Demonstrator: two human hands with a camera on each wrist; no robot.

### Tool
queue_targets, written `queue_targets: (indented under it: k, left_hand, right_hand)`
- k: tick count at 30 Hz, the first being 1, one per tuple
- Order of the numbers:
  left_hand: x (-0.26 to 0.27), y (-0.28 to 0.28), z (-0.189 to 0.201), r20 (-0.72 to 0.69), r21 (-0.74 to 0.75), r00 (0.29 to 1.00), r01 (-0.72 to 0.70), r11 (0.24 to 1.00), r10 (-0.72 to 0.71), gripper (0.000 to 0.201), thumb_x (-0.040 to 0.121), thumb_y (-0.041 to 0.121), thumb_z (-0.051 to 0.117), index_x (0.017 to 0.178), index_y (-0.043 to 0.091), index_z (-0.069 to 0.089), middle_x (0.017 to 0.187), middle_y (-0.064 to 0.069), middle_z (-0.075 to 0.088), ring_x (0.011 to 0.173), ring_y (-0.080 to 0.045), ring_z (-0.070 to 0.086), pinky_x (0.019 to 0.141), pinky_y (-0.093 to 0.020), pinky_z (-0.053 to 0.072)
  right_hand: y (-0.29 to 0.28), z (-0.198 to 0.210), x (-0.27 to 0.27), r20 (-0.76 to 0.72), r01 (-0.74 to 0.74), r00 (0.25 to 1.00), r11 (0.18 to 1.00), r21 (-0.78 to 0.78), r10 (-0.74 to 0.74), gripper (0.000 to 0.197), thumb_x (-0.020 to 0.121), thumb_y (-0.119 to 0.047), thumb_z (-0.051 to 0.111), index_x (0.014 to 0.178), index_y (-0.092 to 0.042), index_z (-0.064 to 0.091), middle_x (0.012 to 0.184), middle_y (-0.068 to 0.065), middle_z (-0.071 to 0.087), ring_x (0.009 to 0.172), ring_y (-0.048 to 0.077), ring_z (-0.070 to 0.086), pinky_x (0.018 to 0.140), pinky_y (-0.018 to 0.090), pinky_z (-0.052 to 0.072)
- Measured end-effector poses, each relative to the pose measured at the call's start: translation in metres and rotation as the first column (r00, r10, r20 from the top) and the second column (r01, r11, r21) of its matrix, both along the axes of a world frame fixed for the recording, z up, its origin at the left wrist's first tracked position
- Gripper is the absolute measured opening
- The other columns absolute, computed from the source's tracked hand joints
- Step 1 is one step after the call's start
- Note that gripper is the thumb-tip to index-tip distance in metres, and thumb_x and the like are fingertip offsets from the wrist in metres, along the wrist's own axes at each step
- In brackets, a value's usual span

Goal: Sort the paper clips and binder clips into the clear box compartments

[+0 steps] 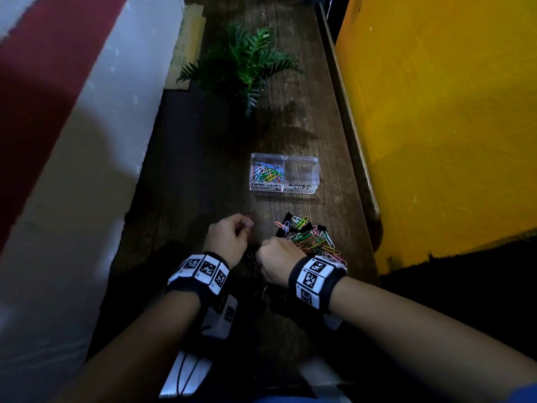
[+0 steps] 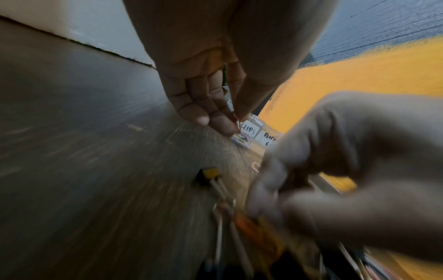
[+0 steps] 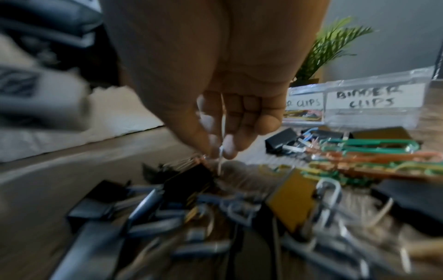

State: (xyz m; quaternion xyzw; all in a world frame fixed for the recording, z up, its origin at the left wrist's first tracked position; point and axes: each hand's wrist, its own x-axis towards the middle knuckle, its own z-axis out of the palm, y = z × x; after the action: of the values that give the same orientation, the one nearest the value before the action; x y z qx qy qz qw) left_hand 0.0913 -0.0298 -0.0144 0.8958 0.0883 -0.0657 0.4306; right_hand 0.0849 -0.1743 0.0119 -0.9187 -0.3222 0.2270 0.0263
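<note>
- Pinching a reddish paper clip (image 1: 248, 219) between thumb and fingertips, the left hand (image 1: 229, 237) is held just left of the mixed pile (image 1: 311, 239); so thin a clip could be let slip before the clear box (image 1: 284, 175), beyond the pile, is reached.
- A white paper clip (image 3: 221, 144) is gripped by the right hand (image 1: 274, 257), directly over the pile; linked neighbours could be dragged up with it.
- Paper clips are seen only in the box's left compartment; a wrong drop could be caused by the shared wall.

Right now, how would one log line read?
left hand: pinches paper clip | right hand: picking in pile | binder-clip compartment: empty
</note>
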Motion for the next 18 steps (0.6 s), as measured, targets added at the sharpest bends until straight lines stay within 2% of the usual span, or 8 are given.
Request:
queue_targets:
  k: [4,8,10,12,14,16,18]
  left_hand:
    - [0.027,-0.009,0.02,0.027,0.036,0.999,0.023,0.999,-0.024,0.013,0.086,0.014,0.062,0.088,0.025,0.069,0.088,0.008,0.071,0.084,-0.012,0.066,0.08,-0.023,0.05]
    - [0.078,-0.02,0.038,0.071,0.084,0.996,0.056,0.995,-0.062,0.012,0.086,0.016,0.061,0.089,0.024,0.07,0.086,0.002,0.072,0.081,-0.016,0.067,0.078,-0.03,0.054]
    - [0.105,-0.025,0.047,0.061,0.159,0.991,0.104,0.982,-0.115,0.017,0.086,0.015,0.056,0.091,0.025,0.07,0.089,-0.003,0.072,0.083,-0.022,0.067,0.078,-0.033,0.055]
    - [0.126,-0.027,0.054,0.024,0.252,0.984,0.167,0.953,-0.178,0.02,0.087,0.016,0.054,0.094,0.027,0.069,0.096,-0.005,0.07,0.087,-0.026,0.065,0.079,-0.035,0.055]
    - [0.14,-0.029,0.055,-0.093,0.344,0.962,0.272,0.899,-0.256,0.026,0.087,0.014,0.056,0.107,0.026,0.067,0.106,-0.005,0.067,0.095,-0.027,0.064,0.081,-0.035,0.054]
    - [0.143,-0.027,0.051,-0.192,0.394,0.932,0.361,0.845,-0.308,0.035,0.086,0.012,0.06,0.117,0.026,0.065,0.115,-0.006,0.064,0.1,-0.027,0.063,0.08,-0.032,0.051]
    - [0.139,-0.023,0.045,-0.144,0.403,0.941,0.337,0.851,-0.305,0.034,0.086,0.013,0.06,0.117,0.027,0.065,0.119,-0.005,0.063,0.103,-0.026,0.062,0.082,-0.032,0.049]
  right_hand:
    - [0.001,-0.004,-0.005,-0.012,-0.013,1.0,1.0,-0.029,0.013,0.024,0.083,-0.01,0.057,0.1,0.004,0.065,0.103,0.019,0.061,0.099,0.036,0.056,0.085,0.043,0.048]
    - [0.002,-0.006,-0.006,-0.024,-0.021,1.0,0.999,-0.039,0.02,0.022,0.086,-0.001,0.049,0.1,0.007,0.064,0.103,0.022,0.062,0.1,0.037,0.054,0.086,0.046,0.047]
    - [0.002,-0.005,-0.005,-0.029,-0.018,0.999,0.999,-0.031,0.017,0.025,0.088,-0.003,0.045,0.1,0.008,0.064,0.103,0.022,0.061,0.1,0.035,0.054,0.085,0.043,0.044]
    - [-0.002,-0.001,-0.003,-0.022,0.006,1.0,1.0,-0.009,-0.006,0.025,0.088,-0.01,0.048,0.1,0.005,0.064,0.103,0.02,0.06,0.099,0.033,0.053,0.084,0.04,0.041]
    - [-0.009,0.004,0.001,-0.026,0.066,0.998,0.997,0.034,-0.065,0.027,0.086,-0.019,0.055,0.099,0.002,0.064,0.102,0.017,0.059,0.099,0.031,0.052,0.086,0.037,0.042]
    - [-0.015,0.009,0.006,-0.05,0.176,0.984,0.974,0.141,-0.171,0.026,0.082,-0.024,0.056,0.093,-0.001,0.064,0.098,0.015,0.06,0.097,0.031,0.054,0.084,0.034,0.044]
    - [-0.02,0.015,0.016,-0.09,0.333,0.943,0.906,0.263,-0.321,0.021,0.079,-0.026,0.056,0.08,-0.007,0.066,0.087,0.011,0.065,0.088,0.028,0.06,0.077,0.033,0.051]
